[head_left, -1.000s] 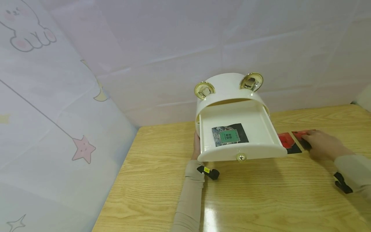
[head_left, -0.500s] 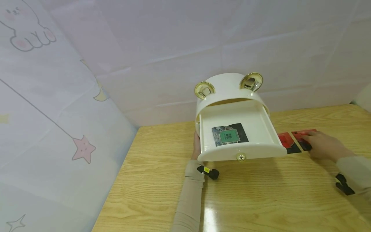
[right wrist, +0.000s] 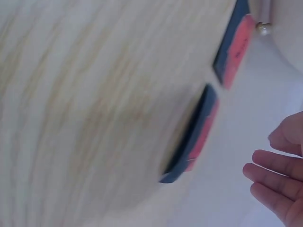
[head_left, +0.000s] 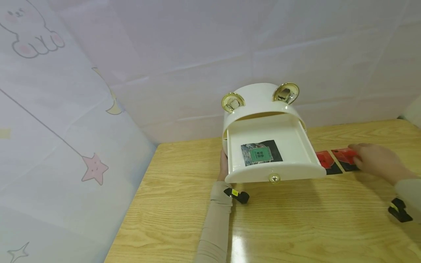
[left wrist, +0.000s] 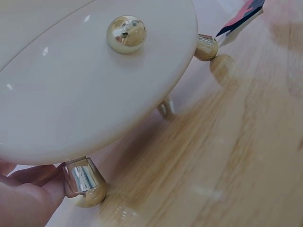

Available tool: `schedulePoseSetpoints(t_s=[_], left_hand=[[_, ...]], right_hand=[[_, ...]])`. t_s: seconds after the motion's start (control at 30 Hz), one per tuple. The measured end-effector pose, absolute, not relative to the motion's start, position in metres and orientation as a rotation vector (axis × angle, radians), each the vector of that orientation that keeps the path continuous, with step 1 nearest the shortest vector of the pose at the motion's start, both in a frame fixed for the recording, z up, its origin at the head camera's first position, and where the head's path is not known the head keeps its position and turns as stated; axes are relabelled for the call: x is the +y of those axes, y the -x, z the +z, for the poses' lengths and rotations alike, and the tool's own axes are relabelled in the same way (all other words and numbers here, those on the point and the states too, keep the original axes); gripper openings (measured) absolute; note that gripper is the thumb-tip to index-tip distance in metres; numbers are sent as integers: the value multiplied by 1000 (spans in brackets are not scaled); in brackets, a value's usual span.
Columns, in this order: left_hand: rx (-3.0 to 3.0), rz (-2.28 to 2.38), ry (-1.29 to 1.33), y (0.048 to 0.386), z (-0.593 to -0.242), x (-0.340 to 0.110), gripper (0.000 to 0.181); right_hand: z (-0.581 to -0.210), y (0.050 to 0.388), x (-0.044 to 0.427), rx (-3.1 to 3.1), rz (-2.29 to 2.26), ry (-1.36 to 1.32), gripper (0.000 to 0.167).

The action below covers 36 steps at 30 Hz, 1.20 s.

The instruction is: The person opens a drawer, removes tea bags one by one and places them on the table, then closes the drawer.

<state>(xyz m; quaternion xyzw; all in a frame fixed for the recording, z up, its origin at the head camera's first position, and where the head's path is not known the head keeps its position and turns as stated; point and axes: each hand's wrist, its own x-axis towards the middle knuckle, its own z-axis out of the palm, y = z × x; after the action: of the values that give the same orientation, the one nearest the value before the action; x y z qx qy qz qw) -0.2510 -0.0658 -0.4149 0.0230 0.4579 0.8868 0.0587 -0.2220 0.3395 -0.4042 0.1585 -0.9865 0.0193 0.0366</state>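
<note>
A white storage box [head_left: 256, 95] with a pulled-out drawer [head_left: 276, 128] stands on short gold legs [left wrist: 85, 177]. In the drawer lies a flat dark sachet [head_left: 261, 153] with a green label. My left hand [head_left: 223, 166] holds the box low on its left side; the left wrist view has its fingers against a front leg, partly hidden beneath the box. Right of the box, two flat red-and-black sachets lie on the table, a nearer one [head_left: 327, 162] and a farther one [head_left: 343, 157]. My right hand [head_left: 378, 160] hovers beside the farther sachet, fingers relaxed and holding nothing.
The wooden table [head_left: 177, 204] runs back to a wall hung with pale printed cloth [head_left: 184, 73]. Two gold round ears [head_left: 286, 93] rise from the box top, and a gold knob [head_left: 274, 178] sticks out of the drawer front.
My right hand has drawn back to the right, uncovering more of the farther red sachet. The left hand, box and drawer stay in place.
</note>
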Motion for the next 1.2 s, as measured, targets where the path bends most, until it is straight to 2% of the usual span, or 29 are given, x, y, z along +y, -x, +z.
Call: schedulePoseSetpoints(t_s=[0.53, 0.67, 0.73, 0.93, 1.2], left_hand=[[1411, 2669, -26, 260, -429, -66, 37], [1457, 2651, -17, 261, -431, -66, 38], [1496, 2647, -11, 261, -432, -65, 39], [1458, 2665, -9, 261, -430, -64, 38], [1376, 2674, -58, 253, -419, -66, 34]], right_hand=[[-356, 198, 302, -2530, 95, -646, 24], [-348, 196, 293, -2340, 151, -743, 63], [-344, 196, 286, -2224, 162, -796, 75], [-325, 192, 264, -1965, 180, -948, 55], [-306, 185, 243, -1853, 222, -1068, 55]])
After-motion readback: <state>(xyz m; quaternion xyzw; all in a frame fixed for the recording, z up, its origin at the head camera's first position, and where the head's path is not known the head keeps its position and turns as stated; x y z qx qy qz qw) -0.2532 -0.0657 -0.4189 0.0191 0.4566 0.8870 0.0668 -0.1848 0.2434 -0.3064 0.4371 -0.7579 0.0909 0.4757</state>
